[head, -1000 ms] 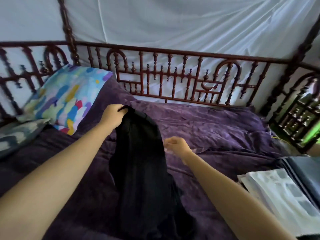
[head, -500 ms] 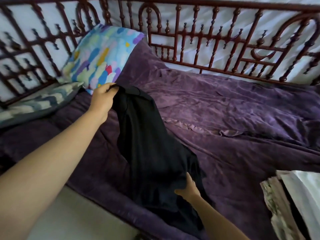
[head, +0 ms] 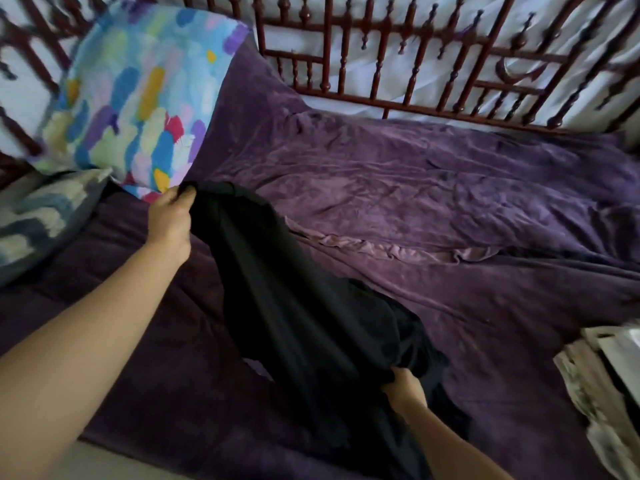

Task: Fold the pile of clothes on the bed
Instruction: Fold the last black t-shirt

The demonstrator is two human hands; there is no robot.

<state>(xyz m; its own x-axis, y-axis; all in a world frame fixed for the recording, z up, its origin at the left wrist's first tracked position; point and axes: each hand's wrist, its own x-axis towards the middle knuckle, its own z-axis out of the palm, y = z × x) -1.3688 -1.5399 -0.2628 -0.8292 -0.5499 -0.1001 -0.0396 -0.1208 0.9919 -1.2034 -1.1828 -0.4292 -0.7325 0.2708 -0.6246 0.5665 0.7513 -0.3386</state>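
The black garment (head: 304, 306) stretches slantwise over the near half of the bed, lifted at both ends and sagging between them, its lower folds trailing onto the creased purple cover (head: 450, 202). A dark red turned-wood rail (head: 381, 57) stands along the bed's far side with white cloth behind it. The left arm reaches forward from the lower left, forearm nearly straight and wrist raised above the cover. The right arm comes in from the bottom edge and angles up toward the garment's lower end. A bright multi-coloured pillow (head: 138, 95) leans against the rail at the far left, and a grey-and-blue patterned pillow (head: 38, 220) lies just beside it at the left edge. A pile of pale clothes (head: 588, 393) sits on the cover at the right edge, partly cut off. The left hand (head: 171, 220) pinches the garment's upper end, fingers curled over the fabric, just in front of the bright pillow. The right hand (head: 405, 386) grips a bunch of fabric at the lower end, its fingers curled round it and mostly buried in it.
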